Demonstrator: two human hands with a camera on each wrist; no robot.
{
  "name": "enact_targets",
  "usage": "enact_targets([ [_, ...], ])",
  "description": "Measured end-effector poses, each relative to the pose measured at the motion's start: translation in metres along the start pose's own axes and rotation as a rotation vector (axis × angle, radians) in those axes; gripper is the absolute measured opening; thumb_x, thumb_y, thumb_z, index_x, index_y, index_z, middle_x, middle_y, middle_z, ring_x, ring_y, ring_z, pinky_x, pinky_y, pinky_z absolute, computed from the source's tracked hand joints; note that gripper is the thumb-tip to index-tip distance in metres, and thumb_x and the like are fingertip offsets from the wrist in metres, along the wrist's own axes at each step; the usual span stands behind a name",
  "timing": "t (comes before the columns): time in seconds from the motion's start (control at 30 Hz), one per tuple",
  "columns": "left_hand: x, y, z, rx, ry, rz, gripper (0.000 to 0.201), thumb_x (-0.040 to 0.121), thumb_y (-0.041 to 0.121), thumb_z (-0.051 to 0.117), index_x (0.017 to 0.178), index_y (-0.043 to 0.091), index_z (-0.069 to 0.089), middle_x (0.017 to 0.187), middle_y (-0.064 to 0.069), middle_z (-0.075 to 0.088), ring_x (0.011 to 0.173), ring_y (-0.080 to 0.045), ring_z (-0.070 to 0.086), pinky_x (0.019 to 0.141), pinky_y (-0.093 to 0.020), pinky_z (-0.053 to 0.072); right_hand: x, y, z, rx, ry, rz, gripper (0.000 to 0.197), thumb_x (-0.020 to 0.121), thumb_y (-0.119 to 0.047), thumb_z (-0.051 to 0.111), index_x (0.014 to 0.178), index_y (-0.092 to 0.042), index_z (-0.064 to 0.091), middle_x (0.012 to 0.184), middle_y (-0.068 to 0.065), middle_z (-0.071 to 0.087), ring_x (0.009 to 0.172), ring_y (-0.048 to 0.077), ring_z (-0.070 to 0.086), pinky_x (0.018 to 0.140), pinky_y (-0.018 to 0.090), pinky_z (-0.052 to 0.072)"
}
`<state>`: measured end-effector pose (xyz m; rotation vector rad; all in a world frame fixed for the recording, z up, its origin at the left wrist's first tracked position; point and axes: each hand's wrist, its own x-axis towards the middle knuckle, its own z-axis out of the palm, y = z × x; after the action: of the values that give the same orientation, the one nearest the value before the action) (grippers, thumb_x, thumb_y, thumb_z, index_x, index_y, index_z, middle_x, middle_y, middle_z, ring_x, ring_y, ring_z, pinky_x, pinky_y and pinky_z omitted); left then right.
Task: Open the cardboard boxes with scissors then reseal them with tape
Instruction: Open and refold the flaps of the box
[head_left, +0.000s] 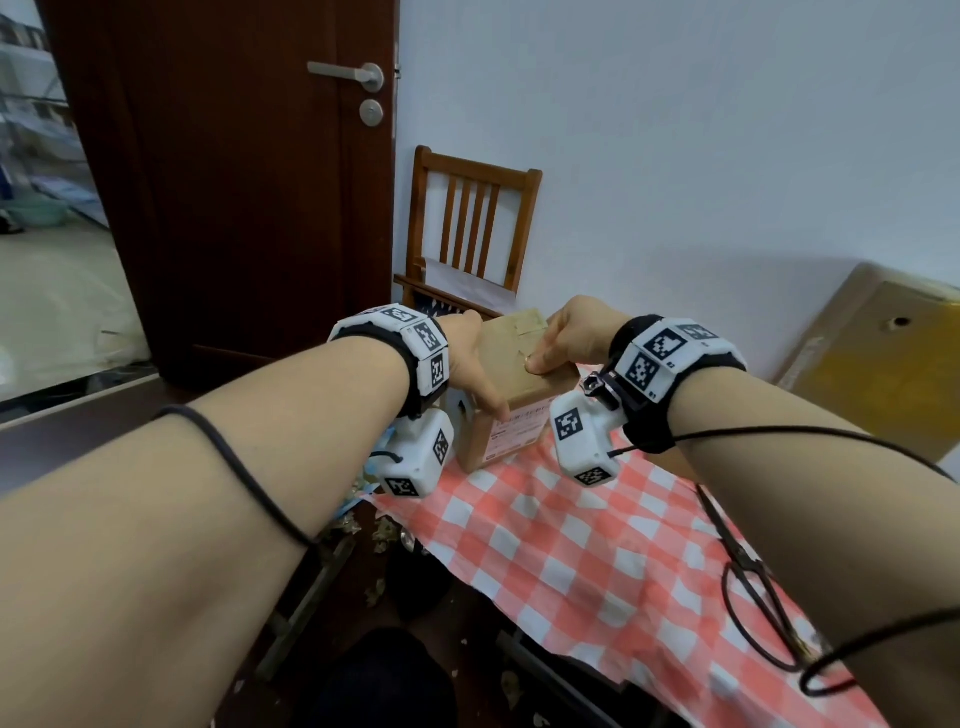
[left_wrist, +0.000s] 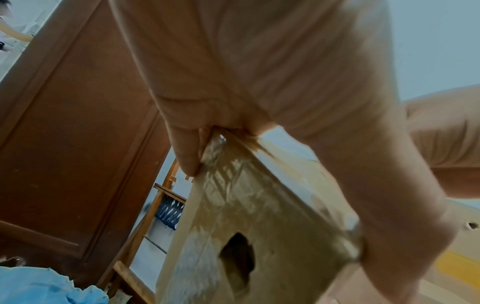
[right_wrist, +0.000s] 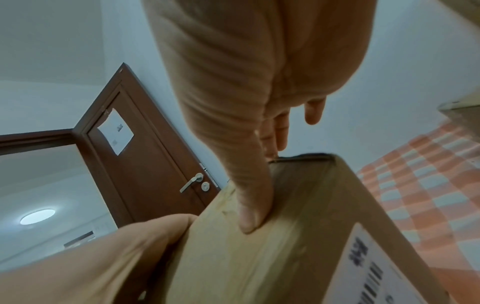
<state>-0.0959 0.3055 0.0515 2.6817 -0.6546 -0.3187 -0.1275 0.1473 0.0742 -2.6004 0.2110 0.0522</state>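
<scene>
Soft even indoor light, ceiling lamp (right_wrist: 37, 216) glows; wrist views blurry, edges warped.

Dark wood door (head_left: 234, 197), slatted chair (head_left: 467, 234) w/ white wall (head_left: 701, 130) behind.

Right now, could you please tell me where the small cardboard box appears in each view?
Head: small cardboard box at centre, between both hands.
Left wrist: lower centre, with a torn hole.
Right wrist: lower right, showing its label.
Shared landmark: brown door.
</scene>
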Motion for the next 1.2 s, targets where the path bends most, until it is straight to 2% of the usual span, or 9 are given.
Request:
enact_targets([
  [0.07,0.001,0.0,-0.001,-0.003,-0.001,0.002,0.073,0.061,0.043,0.087,0.109,0.016,0.039,0.09,0.008,0.05,0.093,-0.017,0.055,0.075,-0.026,0.047,0.002,-0.002,0.001,-0.087,0.04,-0.011,0.026,0.067,-0.023,0.085,0.084,-0.008,0.073,0.095,0.008,0.07,0.095,0.021,0.063,0.087,0.034,0.053],
  [0.17,0.002,-0.002,-0.001,0.001,-0.006,0.002,0.072,0.062,0.042,0.087,0.109,0.016,0.038,0.088,0.009,0.048,0.091,-0.016,0.053,0.075,-0.026,0.046,0.001,-0.003,-0.001,-0.127,0.034,-0.028,0.025,0.071,-0.03,0.082,0.085,-0.012,0.072,0.102,0.005,0.068,0.102,0.02,0.061,0.088,0.032,0.05],
  [0.33,0.003,-0.001,0.001,-0.01,0.009,-0.009,0.071,0.063,0.04,0.086,0.112,0.013,0.041,0.089,0.008,0.051,0.082,-0.011,0.054,0.062,-0.02,0.048,-0.005,-0.006,-0.002,-0.183,-0.065,0.042,0.047,0.09,-0.045,0.059,0.119,-0.009,0.06,0.14,0.01,0.046,0.126,0.026,0.046,0.104,0.035,0.035],
  [0.47,0.002,0.004,0.002,0.014,-0.012,-0.023,0.104,0.041,0.053,0.09,0.123,0.012,0.041,0.108,0.0,0.058,0.099,-0.02,0.06,0.087,-0.039,0.055,-0.006,-0.001,-0.002,-0.16,-0.125,0.01,0.036,0.091,-0.035,0.062,0.11,-0.005,0.066,0.113,0.009,0.065,0.101,0.02,0.058,0.088,0.029,0.043],
  [0.6,0.0,0.006,0.001,0.028,-0.005,-0.016,0.097,0.046,0.051,0.09,0.121,0.013,0.041,0.109,-0.001,0.058,0.099,-0.02,0.06,0.088,-0.04,0.054,-0.005,0.006,-0.003,-0.014,-0.09,0.042,0.037,0.08,-0.031,0.076,0.104,-0.002,0.069,0.103,0.01,0.069,0.098,0.023,0.063,0.089,0.033,0.05],
  [0.73,0.0,0.006,0.0,0.011,-0.017,-0.014,0.1,0.039,0.054,0.089,0.119,0.012,0.045,0.104,0.0,0.062,0.094,-0.02,0.062,0.085,-0.039,0.056,-0.005,0.003,-0.001,0.008,-0.042,0.03,0.037,0.078,-0.027,0.078,0.103,-0.001,0.069,0.1,0.009,0.068,0.094,0.022,0.062,0.073,0.027,0.049],
  [0.87,0.001,0.001,0.0,-0.014,-0.016,-0.025,0.105,0.035,0.057,0.088,0.118,0.011,0.044,0.103,0.001,0.061,0.094,-0.019,0.062,0.085,-0.038,0.056,0.0,0.002,0.003,0.025,-0.01,0.015,0.037,0.076,-0.028,0.079,0.101,-0.001,0.07,0.102,0.01,0.069,0.1,0.023,0.063,0.09,0.033,0.05],
  [1.03,0.002,-0.004,0.0,-0.04,-0.008,-0.017,0.088,0.056,0.044,0.089,0.122,0.012,0.039,0.106,0.002,0.055,0.099,-0.019,0.058,0.088,-0.034,0.053,0.002,-0.003,0.001,0.092,0.039,-0.008,0.036,0.066,-0.023,0.086,0.092,-0.001,0.073,0.094,0.009,0.071,0.091,0.021,0.066,0.084,0.032,0.053],
  [1.2,0.007,-0.005,0.0,-0.046,-0.031,-0.013,0.099,0.048,0.047,0.091,0.125,0.012,0.039,0.113,0.0,0.056,0.102,-0.021,0.059,0.091,-0.039,0.053,0.0,-0.003,-0.009,0.137,-0.074,0.043,0.037,0.064,-0.012,0.086,0.093,0.005,0.071,0.095,0.015,0.072,0.092,0.028,0.069,0.086,0.045,0.056],
])
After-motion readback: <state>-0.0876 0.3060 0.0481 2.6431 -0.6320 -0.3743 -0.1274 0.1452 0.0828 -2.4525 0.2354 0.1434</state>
